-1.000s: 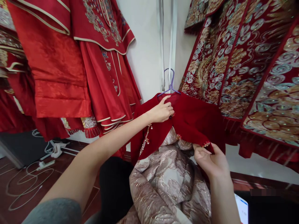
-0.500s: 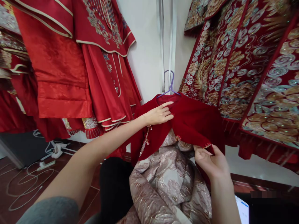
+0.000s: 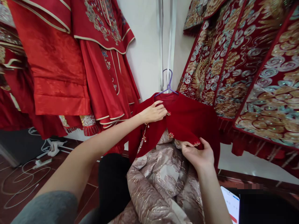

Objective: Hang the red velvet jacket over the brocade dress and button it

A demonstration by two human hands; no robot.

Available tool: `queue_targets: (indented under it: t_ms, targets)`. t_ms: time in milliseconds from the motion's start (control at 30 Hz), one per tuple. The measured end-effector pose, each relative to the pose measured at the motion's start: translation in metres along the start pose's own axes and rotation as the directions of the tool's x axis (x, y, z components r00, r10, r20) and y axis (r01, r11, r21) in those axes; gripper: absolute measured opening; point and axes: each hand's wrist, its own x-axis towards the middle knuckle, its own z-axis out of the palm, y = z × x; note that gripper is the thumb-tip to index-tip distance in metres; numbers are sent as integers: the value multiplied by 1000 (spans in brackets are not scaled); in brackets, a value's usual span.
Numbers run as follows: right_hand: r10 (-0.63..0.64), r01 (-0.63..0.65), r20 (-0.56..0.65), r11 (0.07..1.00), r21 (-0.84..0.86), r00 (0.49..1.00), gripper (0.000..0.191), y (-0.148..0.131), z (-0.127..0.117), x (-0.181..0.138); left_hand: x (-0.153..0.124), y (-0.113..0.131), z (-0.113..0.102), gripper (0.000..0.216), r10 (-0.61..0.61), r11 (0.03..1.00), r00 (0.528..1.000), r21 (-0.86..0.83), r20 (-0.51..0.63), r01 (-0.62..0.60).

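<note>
Pinching soft red velvet jacket (image 3: 187, 119), left hand (image 3: 153, 112) at collar, right hand (image 3: 198, 154) gripping beaded hem.

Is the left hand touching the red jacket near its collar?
Touching. The head view shows the left hand with fingers pressed into the red jacket just below the collar, no gap; the right hand pinches its lower hem.

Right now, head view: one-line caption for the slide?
Left hand grips the collar of a red velvet jacket on a purple hanger; right hand holds its beaded hem.
</note>
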Motion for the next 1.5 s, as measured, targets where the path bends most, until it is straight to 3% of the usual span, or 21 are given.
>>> queue_targets:
  t_ms: [167, 267, 467, 667, 933, 1167, 1400, 1500]
  targets:
    - [152, -154, -28, 978, -139, 988, 13, 29, 21, -6, -2, -3, -9, 24, -51, 999, 999, 2, -3, 51]
    - [260, -266, -54, 945, -192, 964, 19, 41, 28, -8, 0, -6, -14, 27, -40, 999, 999, 18, 4, 40]
    - [294, -293, -51, 889, -353, 954, 16, 43, 26, -5, 10, -13, -14, 28, 59, 998, 998, -21, 31, -58]
    - [203, -205, -58, 849, -487, 978, 12, 15, 30, 0, 15, -10, -7, 24, 48, 997, 999, -57, 17, -47]
    - [227, -90, 202, 846, -525, 953, 17, -16, 56, -17, 3, 4, -4, 17, -133, 978, 987, -177, -94, 115]
    - [223, 18, 273, 743, -669, 936, 16, -22, 74, -18, 4, 8, 2, 12, -223, 942, 971, -273, -79, 194]
    - [41, 213, 334, 696, -686, 942, 13, -36, 84, 13, 3, 10, 6, 14, -235, 941, 969, -269, -80, 206]
    - [-74, 320, 356, 629, -708, 932, 15, -37, 89, 26, 1, 11, 7, 15, -232, 934, 967, -303, -109, 190]
